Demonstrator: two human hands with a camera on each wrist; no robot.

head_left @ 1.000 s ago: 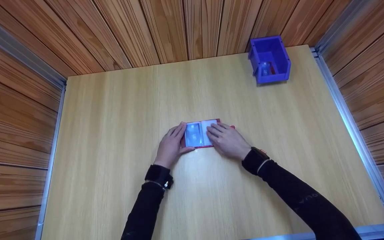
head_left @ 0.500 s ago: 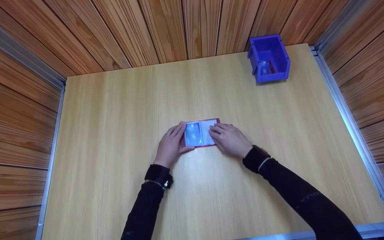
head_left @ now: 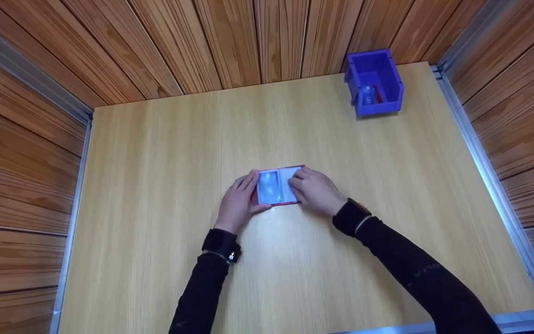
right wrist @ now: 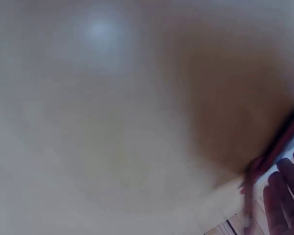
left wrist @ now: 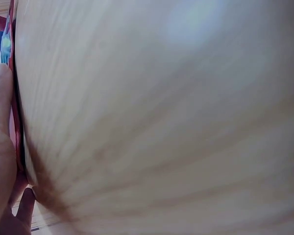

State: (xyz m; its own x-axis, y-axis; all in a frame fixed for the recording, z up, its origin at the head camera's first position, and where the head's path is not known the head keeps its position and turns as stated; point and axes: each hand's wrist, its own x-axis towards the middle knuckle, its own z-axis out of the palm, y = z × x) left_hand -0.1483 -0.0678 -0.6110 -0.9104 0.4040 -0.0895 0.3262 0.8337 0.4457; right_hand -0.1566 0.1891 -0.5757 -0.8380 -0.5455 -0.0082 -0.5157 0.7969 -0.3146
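Note:
A small red-covered card holder point(head_left: 270, 188) lies open on the table, its inside showing glossy bluish-white plastic sleeves. My left hand point(head_left: 235, 203) grips the left cover, fingers at its left edge and thumb along the near edge. In the left wrist view the red cover point(left wrist: 17, 132) shows edge-on beside the thumb. My right hand point(head_left: 318, 190) is at the right-hand sleeve, fingers bent and bunched together on it. The right wrist view shows fingers point(right wrist: 284, 191) against the pale sleeve, beside a thin reddish strap point(right wrist: 249, 205); the right thumb is hidden, so I cannot tell whether the sleeve is pinched.
A purple-blue bin point(head_left: 374, 83) stands at the back right of the wooden table point(head_left: 165, 153), holding a small clear item point(head_left: 368, 94) and a red one point(head_left: 378, 95). Wood-panelled walls point(head_left: 239, 41) and metal rails point(head_left: 475, 157) bound the table.
My right hand's fingers have gone from lying flat across the right sleeve to being bent and drawn together near its right side. My left hand and the card holder stay in place.

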